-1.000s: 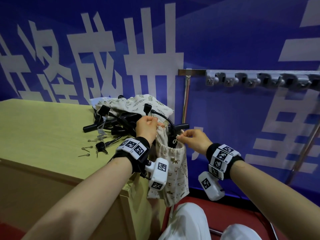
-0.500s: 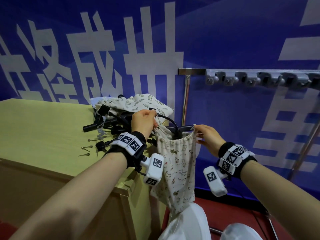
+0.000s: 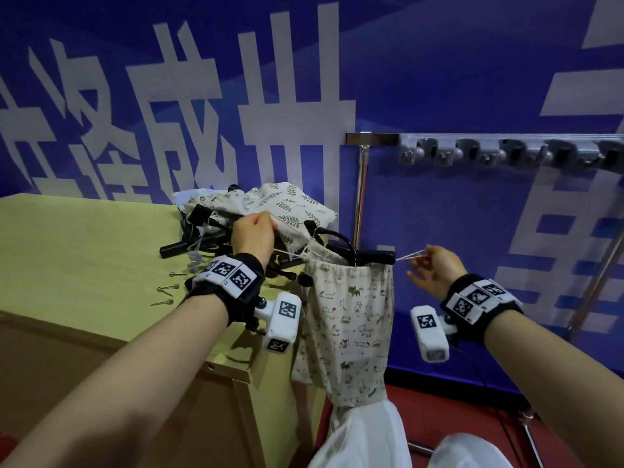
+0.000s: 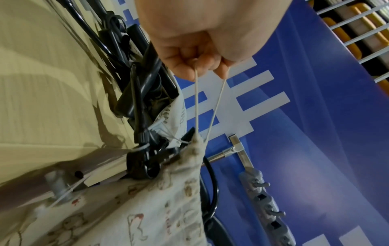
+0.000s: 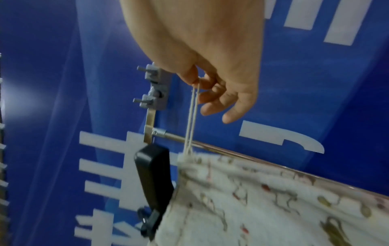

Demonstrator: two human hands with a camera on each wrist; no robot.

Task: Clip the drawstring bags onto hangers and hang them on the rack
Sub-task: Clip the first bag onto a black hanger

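1. Now your left hand [image 3: 252, 238] and right hand [image 3: 435, 271] sit well apart, each pinching a loop of cord [image 4: 202, 106] at opposite ends of the bag [image 3: 351, 319] mouth; the fingers are curled on the cords, clearest in the wrist views.
2. Between them the bag hangs off the bench [image 3: 84, 258] edge, mouth stretched along the black hanger [image 3: 363, 256], body drooping below your hands.
3. Its long axis runs left to right, along the hanger bar.
4. Whether the clips have bitten the cloth, you cannot tell.
5. Up and right lies the rack [image 3: 506, 153], nearer your right hand, so that hand would likely lead the lift.
6. More bags [image 3: 270, 201] and hangers wait on the bench behind your left hand.
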